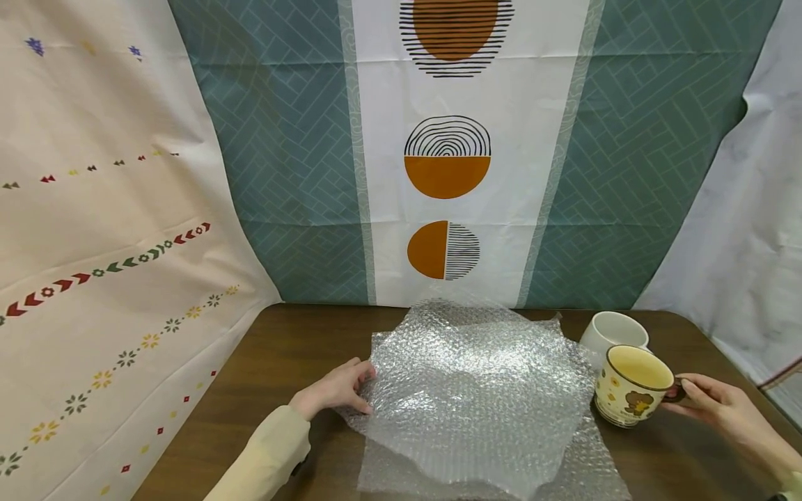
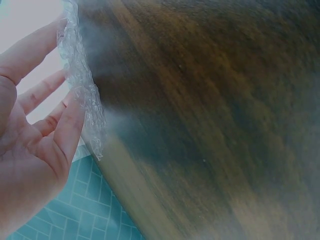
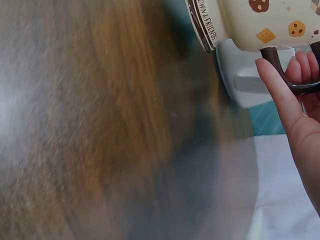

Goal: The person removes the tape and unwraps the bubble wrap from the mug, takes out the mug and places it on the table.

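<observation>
A cream mug [image 1: 634,390] with a bear picture and a brown handle stands upright at the right. My right hand [image 1: 720,407] grips its handle [image 3: 295,89] from the right side, as the right wrist view also shows. Sheets of clear bubble wrap [image 1: 476,403] lie across the middle of the table. Along their left edge rests my left hand [image 1: 338,390], fingers spread and relaxed. Close up, those fingers [image 2: 70,120] touch the rim of the bubble wrap without curling round it.
Just behind the cream mug stands a white mug [image 1: 610,332], partly hidden by it. Both are close to the wrap's right edge. The brown wooden table [image 1: 282,362] ends at a patterned curtain [image 1: 301,264] behind, with a cream cloth [image 1: 125,278] on the left.
</observation>
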Motion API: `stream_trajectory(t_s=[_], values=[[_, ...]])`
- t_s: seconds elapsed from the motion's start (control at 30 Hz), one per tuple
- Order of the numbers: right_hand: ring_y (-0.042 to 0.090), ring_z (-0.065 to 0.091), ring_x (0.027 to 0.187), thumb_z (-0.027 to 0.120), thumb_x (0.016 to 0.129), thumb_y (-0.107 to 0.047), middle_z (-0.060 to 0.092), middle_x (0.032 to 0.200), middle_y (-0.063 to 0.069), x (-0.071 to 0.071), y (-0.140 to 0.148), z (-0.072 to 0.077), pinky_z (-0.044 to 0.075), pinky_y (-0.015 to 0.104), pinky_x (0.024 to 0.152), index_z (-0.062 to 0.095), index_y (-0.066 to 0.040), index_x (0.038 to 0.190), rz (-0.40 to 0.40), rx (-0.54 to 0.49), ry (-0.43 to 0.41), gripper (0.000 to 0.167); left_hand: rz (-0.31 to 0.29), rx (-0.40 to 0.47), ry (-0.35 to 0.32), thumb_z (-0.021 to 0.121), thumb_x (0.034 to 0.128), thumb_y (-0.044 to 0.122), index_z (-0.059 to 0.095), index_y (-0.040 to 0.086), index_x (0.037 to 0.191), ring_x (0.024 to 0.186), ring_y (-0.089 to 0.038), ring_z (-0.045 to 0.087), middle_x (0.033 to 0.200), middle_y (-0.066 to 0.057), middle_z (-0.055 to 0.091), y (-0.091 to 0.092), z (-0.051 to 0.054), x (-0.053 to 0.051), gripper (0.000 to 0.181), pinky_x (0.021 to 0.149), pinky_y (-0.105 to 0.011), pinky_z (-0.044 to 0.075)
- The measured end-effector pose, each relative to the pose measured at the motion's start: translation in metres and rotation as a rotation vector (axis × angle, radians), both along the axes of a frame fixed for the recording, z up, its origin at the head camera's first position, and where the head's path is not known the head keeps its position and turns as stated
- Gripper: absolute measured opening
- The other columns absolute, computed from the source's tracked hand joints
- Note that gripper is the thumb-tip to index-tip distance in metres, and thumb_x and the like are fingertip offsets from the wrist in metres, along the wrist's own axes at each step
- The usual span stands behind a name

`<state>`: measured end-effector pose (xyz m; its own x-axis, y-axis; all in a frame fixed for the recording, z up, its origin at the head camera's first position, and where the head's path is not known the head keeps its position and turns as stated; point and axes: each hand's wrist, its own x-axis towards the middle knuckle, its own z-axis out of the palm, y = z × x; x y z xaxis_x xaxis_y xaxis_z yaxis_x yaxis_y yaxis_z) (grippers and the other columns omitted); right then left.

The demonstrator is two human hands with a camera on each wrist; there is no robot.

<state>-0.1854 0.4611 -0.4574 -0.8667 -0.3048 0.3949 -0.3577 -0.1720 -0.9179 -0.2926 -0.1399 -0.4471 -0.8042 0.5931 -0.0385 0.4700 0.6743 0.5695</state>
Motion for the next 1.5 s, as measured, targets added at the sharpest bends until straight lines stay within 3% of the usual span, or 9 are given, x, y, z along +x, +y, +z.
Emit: stream_trajectory(t_s=[0.13, 0.37, 0.6, 0.9, 1.07, 1.3, 1.4, 1.5], values=[[0.019, 0.059, 0.094, 0.026, 0.095, 0.012, 0.059, 0.1, 0.01, 0.001, 0.005, -0.005, 0.047, 0.034, 0.076, 0.058, -0.001, 0.112, -0.005, -0.001, -0.015, 0.038, 0.001, -0.005, 0.004, 0.083, 0.0646, 0.015, 0.053, 0.005, 0.106, 0.079, -0.022, 0.046, 0.092, -0.007, 0.045, -0.002, -0.001, 0.0, 0.052, 0.062, -0.035, 0.042], [0.023, 0.062, 0.088, 0.03, 0.097, 0.005, 0.059, 0.097, 0.005, 0.004, 0.011, -0.008, 0.048, 0.033, 0.075, 0.059, -0.009, 0.108, -0.09, 0.059, -0.115, 0.034, 0.001, -0.007, 0.002, 0.083, 0.0649, 0.015, 0.053, 0.006, 0.106, 0.08, -0.021, 0.046, 0.092, -0.006, 0.045, -0.005, -0.002, 0.001, 0.052, 0.063, -0.033, 0.042], [0.016, 0.061, 0.09, 0.034, 0.097, 0.0, 0.059, 0.102, -0.004, 0.009, 0.016, -0.009, 0.048, 0.031, 0.075, 0.06, -0.018, 0.109, -0.139, 0.151, -0.153, 0.033, -0.031, -0.012, 0.022, 0.082, 0.0659, 0.017, 0.053, 0.006, 0.105, 0.075, -0.02, 0.045, 0.09, -0.006, 0.044, -0.003, -0.003, 0.001, 0.05, 0.059, -0.031, 0.041], [0.011, 0.057, 0.097, 0.028, 0.096, 0.008, 0.059, 0.108, -0.002, 0.008, 0.025, -0.012, 0.048, 0.033, 0.076, 0.059, -0.012, 0.113, -0.044, 0.067, -0.111, 0.04, -0.035, -0.006, 0.024, 0.082, 0.0659, 0.015, 0.053, 0.005, 0.105, 0.077, -0.023, 0.046, 0.09, -0.007, 0.044, 0.005, 0.0, -0.001, 0.05, 0.061, -0.033, 0.041], [0.011, 0.058, 0.096, 0.029, 0.096, 0.008, 0.06, 0.107, -0.002, 0.007, 0.029, -0.01, 0.048, 0.033, 0.075, 0.06, -0.012, 0.113, -0.051, 0.107, -0.092, 0.041, -0.037, -0.014, 0.02, 0.081, 0.0673, 0.016, 0.053, 0.005, 0.106, 0.079, -0.023, 0.046, 0.092, -0.007, 0.044, 0.009, 0.001, 0.0, 0.05, 0.063, -0.034, 0.042], [0.004, 0.058, 0.091, 0.038, 0.096, 0.001, 0.06, 0.104, -0.012, 0.01, 0.03, -0.006, 0.05, 0.028, 0.071, 0.061, -0.025, 0.108, -0.195, 0.269, -0.136, 0.038, -0.031, -0.052, 0.04, 0.081, 0.0673, 0.019, 0.054, 0.006, 0.106, 0.08, -0.021, 0.048, 0.093, -0.006, 0.045, 0.011, 0.002, 0.0, 0.049, 0.065, -0.034, 0.043], [0.0, 0.056, 0.092, 0.04, 0.096, 0.0, 0.058, 0.106, -0.015, 0.012, 0.03, -0.004, 0.049, 0.025, 0.072, 0.061, -0.028, 0.108, -0.206, 0.246, -0.182, 0.038, -0.033, -0.073, 0.068, 0.082, 0.0662, 0.019, 0.055, 0.005, 0.105, 0.078, -0.02, 0.048, 0.091, -0.006, 0.047, 0.012, 0.003, 0.001, 0.049, 0.063, -0.033, 0.043], [-0.001, 0.054, 0.096, 0.037, 0.096, 0.002, 0.056, 0.11, -0.015, 0.013, 0.029, 0.0, 0.048, 0.024, 0.074, 0.061, -0.022, 0.114, -0.169, 0.193, -0.184, 0.038, -0.021, -0.09, 0.091, 0.082, 0.0647, 0.02, 0.057, 0.005, 0.102, 0.079, -0.019, 0.048, 0.091, -0.005, 0.048, 0.013, 0.005, 0.003, 0.048, 0.063, -0.032, 0.044]])
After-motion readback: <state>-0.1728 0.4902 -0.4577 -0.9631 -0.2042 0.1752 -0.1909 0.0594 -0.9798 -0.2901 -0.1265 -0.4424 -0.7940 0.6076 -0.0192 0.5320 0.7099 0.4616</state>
